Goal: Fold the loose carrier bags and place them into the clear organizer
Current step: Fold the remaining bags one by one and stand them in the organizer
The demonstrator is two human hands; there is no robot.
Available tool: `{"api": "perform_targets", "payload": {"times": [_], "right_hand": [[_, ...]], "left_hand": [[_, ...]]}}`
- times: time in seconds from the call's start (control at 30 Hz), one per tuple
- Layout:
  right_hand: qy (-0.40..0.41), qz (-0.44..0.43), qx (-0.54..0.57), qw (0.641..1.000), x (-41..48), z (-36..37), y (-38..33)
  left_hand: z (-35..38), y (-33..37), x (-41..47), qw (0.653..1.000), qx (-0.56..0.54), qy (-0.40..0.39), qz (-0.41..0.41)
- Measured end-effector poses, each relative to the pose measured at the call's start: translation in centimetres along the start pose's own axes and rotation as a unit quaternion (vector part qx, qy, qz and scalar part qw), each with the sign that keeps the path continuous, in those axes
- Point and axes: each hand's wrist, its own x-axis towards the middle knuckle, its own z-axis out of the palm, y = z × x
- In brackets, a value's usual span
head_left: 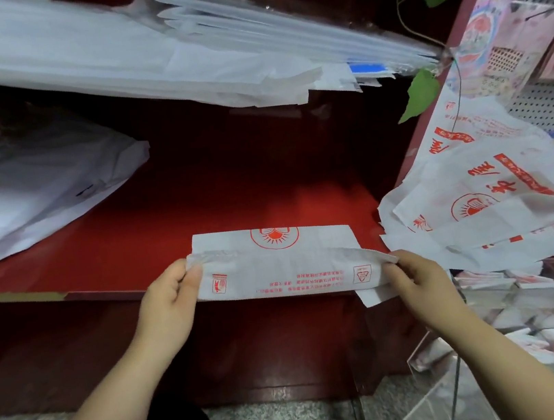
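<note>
Head view: a folded carrier bag [284, 266] stretched between two hands at the front edge of the red tabletop [129, 239].

The bag is a long, flat white strip. Its long axis runs left to right along the tabletop's front edge, with the near half overhanging that edge. It carries red print: half a round emblem on the far layer, and small marks and lines of text that read upside down from here. The left hand [170, 297] pinches the left end and the right hand [415, 279] pinches the right end, fingers [390, 270] closed narrowly on the plastic. Loose bags [489, 199] lie heaped at the tabletop's right edge. The clear organizer [438, 408] stands below them, holding folded bags.
</note>
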Motion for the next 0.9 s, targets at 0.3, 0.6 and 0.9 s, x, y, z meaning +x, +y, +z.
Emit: {"api": "perform_targets", "payload": {"times": [0.3,0.6,0.9], "right_hand": [[-0.008,0.048,-0.089,0.995,3.6,1.5,-1.0],[-0.009,0.076,-0.083,0.994,5.9,3.2,-2.5],[-0.014,0.102,-0.329,0.939,6.0,5.8,-2.9]], "left_hand": [[1.5,0.8,2.8,0.987,0.125,0.038,-0.099],[1.9,-0.5,3.6,0.975,0.195,0.061,-0.090],[1.4,-1.0,4.2,0.966,0.216,0.084,-0.110]]}}
